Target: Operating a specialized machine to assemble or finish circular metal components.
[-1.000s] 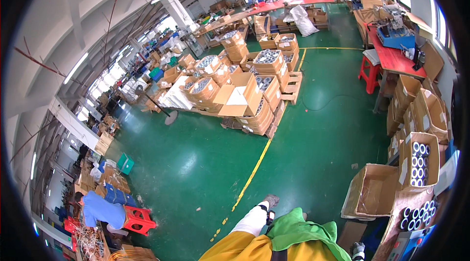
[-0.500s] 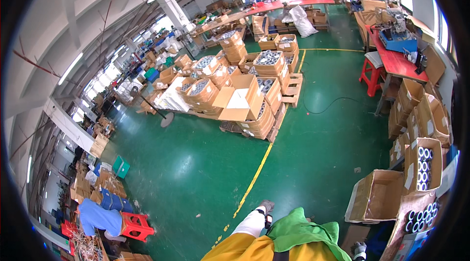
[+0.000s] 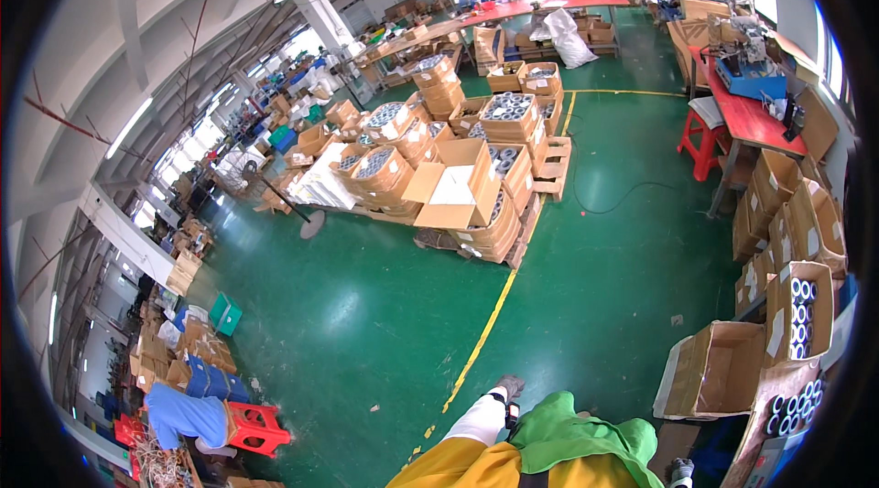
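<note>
My left hand, in a grey glove with a dark band at the wrist, hangs low in front of me over the green floor. It touches nothing that I can see, and its fingers are too small to read. My right hand, also gloved, shows at the lower edge, partly cut off. Nearest to it is an open cardboard box with nothing visible inside. Beside that stand a carton of grey-white rings and several more dark-and-white rings on a bench. A green cloth lies over my yellow clothing.
Ahead, a pallet bears stacked cartons, several full of round parts. A red workbench with machines runs along the right, a red stool beside it. At lower left, a blue-clothed shape is at another red stool.
The view has shifted slightly, so the pallet, boxes and bench sit a little further right in it. My left hand also appears slightly further right. Nothing has visibly been picked up or let go.
</note>
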The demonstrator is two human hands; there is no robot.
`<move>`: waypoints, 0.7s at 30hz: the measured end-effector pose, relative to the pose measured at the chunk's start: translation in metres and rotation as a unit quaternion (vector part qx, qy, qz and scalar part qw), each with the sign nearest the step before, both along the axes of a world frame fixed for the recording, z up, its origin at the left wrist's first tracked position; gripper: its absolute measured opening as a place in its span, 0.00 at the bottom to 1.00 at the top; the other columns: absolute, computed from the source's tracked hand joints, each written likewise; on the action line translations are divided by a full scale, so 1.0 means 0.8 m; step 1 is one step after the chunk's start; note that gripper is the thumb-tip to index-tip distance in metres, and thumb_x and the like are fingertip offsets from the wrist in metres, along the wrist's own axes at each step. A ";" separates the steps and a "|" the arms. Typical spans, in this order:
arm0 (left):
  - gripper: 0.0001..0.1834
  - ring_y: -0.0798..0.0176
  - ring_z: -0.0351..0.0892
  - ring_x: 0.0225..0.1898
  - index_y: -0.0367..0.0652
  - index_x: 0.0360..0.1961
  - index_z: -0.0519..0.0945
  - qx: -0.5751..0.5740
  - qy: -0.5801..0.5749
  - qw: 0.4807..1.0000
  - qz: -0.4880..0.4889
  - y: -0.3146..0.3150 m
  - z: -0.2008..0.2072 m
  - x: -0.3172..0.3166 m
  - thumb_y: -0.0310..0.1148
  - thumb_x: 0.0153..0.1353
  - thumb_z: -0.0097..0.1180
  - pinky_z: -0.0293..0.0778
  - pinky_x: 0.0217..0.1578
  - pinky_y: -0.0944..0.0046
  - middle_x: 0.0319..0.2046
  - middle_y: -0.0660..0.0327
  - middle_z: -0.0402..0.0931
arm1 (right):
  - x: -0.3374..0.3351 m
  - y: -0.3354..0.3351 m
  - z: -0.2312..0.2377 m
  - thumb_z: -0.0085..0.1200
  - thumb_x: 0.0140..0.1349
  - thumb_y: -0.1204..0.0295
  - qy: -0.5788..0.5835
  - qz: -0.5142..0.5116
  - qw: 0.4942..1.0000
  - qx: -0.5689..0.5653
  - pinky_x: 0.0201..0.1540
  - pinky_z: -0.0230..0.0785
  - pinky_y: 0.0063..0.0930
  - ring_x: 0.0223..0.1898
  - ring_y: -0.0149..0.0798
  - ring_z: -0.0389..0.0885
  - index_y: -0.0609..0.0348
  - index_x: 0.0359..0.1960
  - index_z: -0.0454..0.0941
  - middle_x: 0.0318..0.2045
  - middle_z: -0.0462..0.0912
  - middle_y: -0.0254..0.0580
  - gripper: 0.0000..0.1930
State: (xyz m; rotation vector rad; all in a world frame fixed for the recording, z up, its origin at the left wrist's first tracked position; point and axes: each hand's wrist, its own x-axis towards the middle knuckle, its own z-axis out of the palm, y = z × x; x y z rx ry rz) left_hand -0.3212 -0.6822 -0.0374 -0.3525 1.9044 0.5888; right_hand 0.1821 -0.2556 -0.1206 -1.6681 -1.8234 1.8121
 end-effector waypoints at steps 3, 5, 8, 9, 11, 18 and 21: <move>0.10 0.62 0.74 0.31 0.43 0.28 0.75 -0.033 -0.011 0.997 0.070 -0.015 -0.019 -0.002 0.37 0.49 0.49 0.70 0.29 0.62 0.28 0.62 0.75 | -0.034 0.000 0.050 0.51 0.49 0.66 -0.019 0.021 0.999 -0.023 0.19 0.61 0.26 0.17 0.33 0.68 0.57 0.24 0.71 0.17 0.72 0.37 0.08; 0.10 0.62 0.74 0.32 0.43 0.30 0.75 -0.002 0.013 0.993 0.115 -0.021 -0.016 0.002 0.36 0.49 0.49 0.70 0.31 0.62 0.29 0.61 0.75 | -0.041 -0.004 0.047 0.51 0.49 0.67 -0.032 0.017 0.998 -0.052 0.19 0.61 0.26 0.17 0.32 0.68 0.57 0.24 0.71 0.18 0.73 0.37 0.08; 0.12 0.61 0.75 0.34 0.42 0.33 0.75 0.041 0.028 0.984 0.171 -0.017 0.006 0.005 0.36 0.50 0.48 0.70 0.34 0.63 0.33 0.60 0.75 | -0.037 -0.003 0.033 0.51 0.49 0.67 -0.013 -0.008 1.000 -0.015 0.19 0.61 0.25 0.17 0.32 0.68 0.58 0.25 0.71 0.19 0.73 0.38 0.08; 0.13 0.61 0.74 0.35 0.42 0.35 0.75 0.051 0.025 0.981 0.186 -0.017 0.012 0.004 0.36 0.50 0.48 0.70 0.35 0.63 0.34 0.60 0.75 | -0.037 0.000 0.022 0.51 0.49 0.67 -0.011 -0.007 1.000 -0.015 0.19 0.61 0.25 0.17 0.32 0.68 0.58 0.25 0.71 0.19 0.73 0.38 0.08; 0.13 0.61 0.74 0.35 0.42 0.35 0.75 0.047 0.013 0.988 0.150 0.003 0.004 -0.007 0.37 0.51 0.47 0.70 0.35 0.65 0.35 0.60 0.75 | 0.010 0.015 -0.034 0.51 0.49 0.67 -0.002 -0.002 0.998 0.056 0.19 0.61 0.25 0.18 0.32 0.68 0.58 0.24 0.72 0.19 0.73 0.38 0.08; 0.07 0.65 0.74 0.27 0.45 0.27 0.75 0.005 0.032 0.991 0.131 -0.019 -0.019 -0.015 0.34 0.48 0.48 0.69 0.25 0.65 0.26 0.63 0.75 | -0.054 -0.022 0.065 0.49 0.48 0.67 -0.047 0.023 0.998 -0.023 0.15 0.59 0.28 0.13 0.34 0.66 0.59 0.20 0.72 0.15 0.72 0.40 0.08; 0.06 0.65 0.72 0.25 0.45 0.24 0.74 -0.012 0.031 0.994 0.103 -0.021 -0.030 -0.018 0.34 0.46 0.49 0.66 0.24 0.62 0.24 0.63 0.74 | -0.043 -0.032 0.066 0.49 0.48 0.66 -0.017 -0.063 0.997 -0.051 0.15 0.59 0.27 0.13 0.34 0.65 0.59 0.19 0.71 0.15 0.71 0.40 0.09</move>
